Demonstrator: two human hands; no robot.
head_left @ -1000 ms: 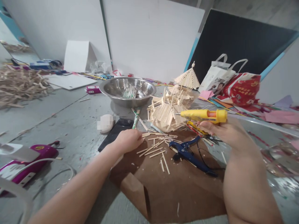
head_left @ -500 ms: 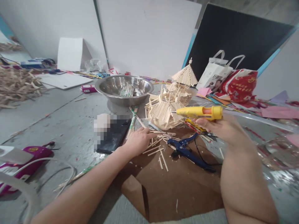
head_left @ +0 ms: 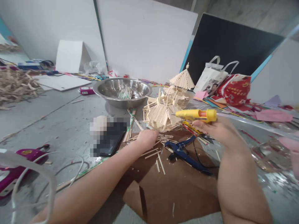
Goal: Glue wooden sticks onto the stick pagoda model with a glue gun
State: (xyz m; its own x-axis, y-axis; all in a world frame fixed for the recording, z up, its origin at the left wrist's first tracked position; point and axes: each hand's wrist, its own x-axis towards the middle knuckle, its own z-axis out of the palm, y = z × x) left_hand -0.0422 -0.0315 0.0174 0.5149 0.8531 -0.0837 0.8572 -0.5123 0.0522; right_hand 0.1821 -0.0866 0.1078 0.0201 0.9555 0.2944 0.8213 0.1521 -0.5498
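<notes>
My right hand (head_left: 211, 127) is wrapped around a yellow glue gun (head_left: 196, 115), its nozzle pointing left near the wooden stick model (head_left: 161, 113). The model has stick-covered roofs, and a pointed roof (head_left: 183, 79) rises behind. My left hand (head_left: 148, 139) is closed low in front of the model, by the loose wooden sticks (head_left: 153, 153); its fingertips are turned away, so I cannot make out what they hold. Blue-handled cutters (head_left: 184, 155) lie between my hands on a brown sheet (head_left: 177, 193).
A steel basin (head_left: 122, 93) with wrapped sticks stands behind on the left. A dark phone-like slab (head_left: 114, 140) lies left of my left hand. Purple power strips (head_left: 21, 168) and white cables are at the left. Bags (head_left: 234, 88) and coloured paper lie at the right.
My left hand has shifted slightly right and closed from lying over the sticks with fingers stretched. The glue gun stays beside the model. The view has tilted a little.
</notes>
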